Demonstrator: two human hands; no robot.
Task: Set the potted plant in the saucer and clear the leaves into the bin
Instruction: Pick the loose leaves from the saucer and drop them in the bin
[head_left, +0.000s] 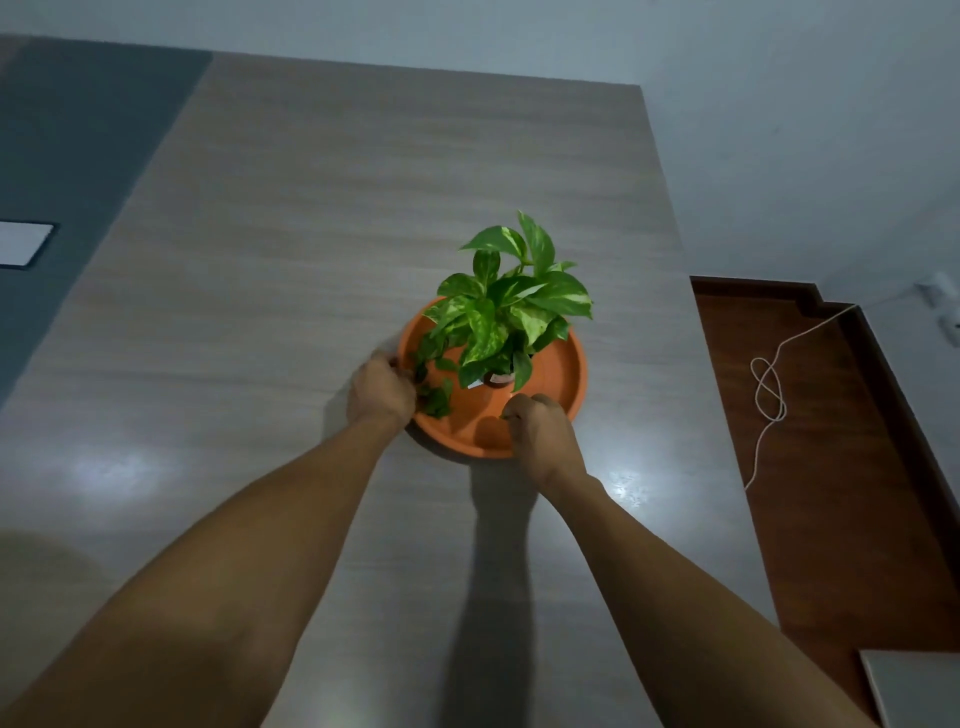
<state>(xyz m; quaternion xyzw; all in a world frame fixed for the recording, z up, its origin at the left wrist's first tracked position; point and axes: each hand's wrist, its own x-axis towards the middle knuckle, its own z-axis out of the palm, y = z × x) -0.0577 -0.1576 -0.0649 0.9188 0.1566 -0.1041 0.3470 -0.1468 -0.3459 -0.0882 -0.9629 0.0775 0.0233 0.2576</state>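
Plant (511, 312) stands in saucer (561, 374) on table (363, 208). Left hand (379, 389) fingers closed on loose leaves (435, 400) at rim. Right hand (537, 431) fingers pinched together on a small leaf piece.

— Colours, please.
— Round orange plastic saucer (561, 374); potted plant with green leaves marbled yellow-cream (511, 306). Loose dark green leaves (435, 401) lie in the saucer.
— Surroundings?
— Grey-beige tabletop with fine horizontal wood grain (363, 208). Reddish-brown wooden floor (810, 467), white looped cord (769, 389), pale grey-white wall (779, 130).
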